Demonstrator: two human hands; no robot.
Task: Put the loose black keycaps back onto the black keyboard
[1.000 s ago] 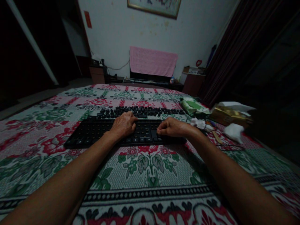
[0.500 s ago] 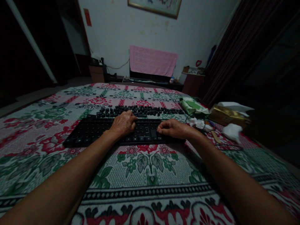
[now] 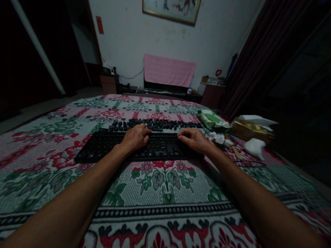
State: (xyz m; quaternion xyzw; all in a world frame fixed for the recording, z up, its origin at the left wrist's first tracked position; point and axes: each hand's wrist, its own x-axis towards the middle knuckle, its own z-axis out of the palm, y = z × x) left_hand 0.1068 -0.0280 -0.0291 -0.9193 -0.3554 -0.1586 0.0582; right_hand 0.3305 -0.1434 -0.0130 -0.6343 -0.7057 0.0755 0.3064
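A black keyboard (image 3: 90, 148) with many of its keycaps off lies across the patterned bedspread. My left hand (image 3: 137, 137) rests over its middle, fingers bent down at the far edge and holding it. Above the right-hand section, my right hand (image 3: 192, 138) has thumb and forefinger pinched together near the top edge. Whatever sits between those fingertips is too small and dark to name. Just beyond the keyboard, loose black keycaps (image 3: 167, 123) are strewn in a long band. A few keys remain along the keyboard's bottom row.
To the right lie a green-and-white packet (image 3: 212, 119), a gold tissue box (image 3: 245, 129), white crumpled tissue (image 3: 254, 147) and a flat wooden stick (image 3: 236, 152). A thin dark cable runs among them. A pink towel (image 3: 169, 70) covers a dark screen by the far wall.
My right hand has risen from the lower keys to the keyboard's upper edge, still pinched. My left hand stays in place. The view has tilted slightly upward.
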